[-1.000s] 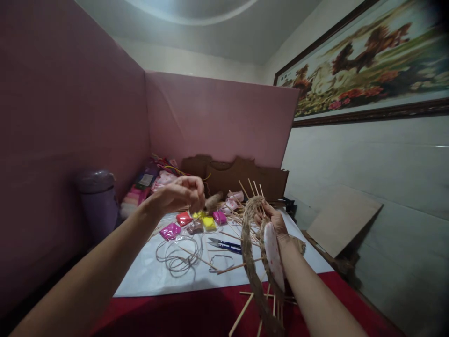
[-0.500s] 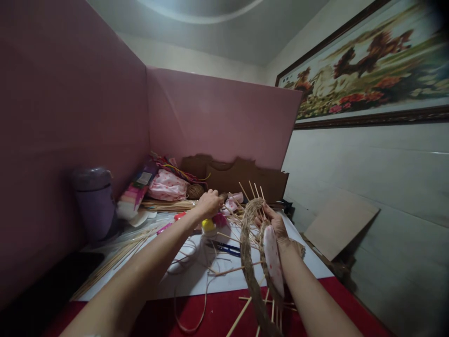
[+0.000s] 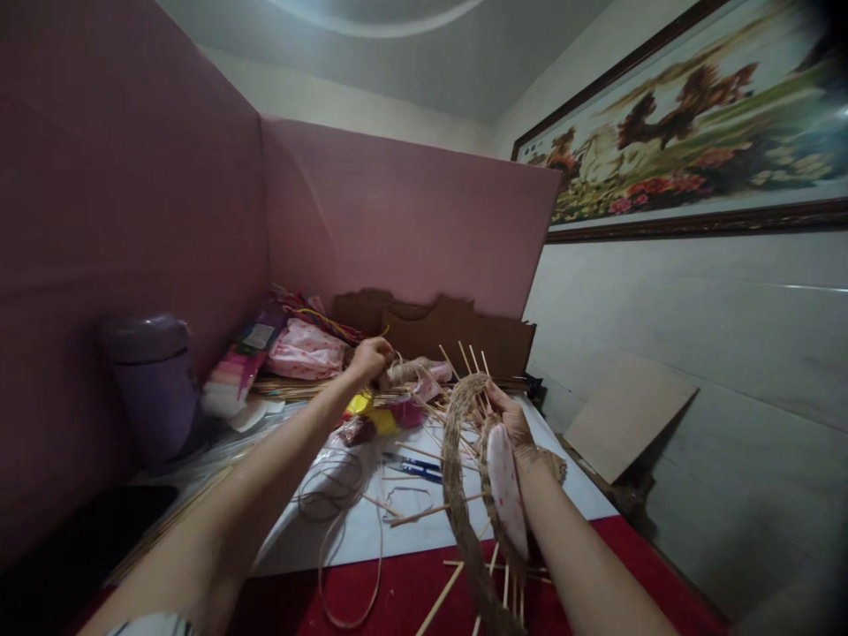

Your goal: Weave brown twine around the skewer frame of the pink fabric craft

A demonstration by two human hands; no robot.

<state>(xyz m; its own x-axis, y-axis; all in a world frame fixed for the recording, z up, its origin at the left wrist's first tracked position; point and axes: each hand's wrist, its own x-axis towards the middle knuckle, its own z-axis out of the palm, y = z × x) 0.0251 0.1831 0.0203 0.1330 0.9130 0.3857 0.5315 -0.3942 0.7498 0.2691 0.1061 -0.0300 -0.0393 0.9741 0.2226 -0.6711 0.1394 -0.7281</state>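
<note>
Woven frame (image 3: 454,477) pinched by right fingers (image 3: 496,397); left fingers (image 3: 380,346): cannot tell; snips (image 3: 424,473) near frame.

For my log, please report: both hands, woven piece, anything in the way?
Right hand gripping woven twine piece, sticks protruding. Left hand beside twine bundle, grip unclear. Blue thread snips lying close by.
</note>
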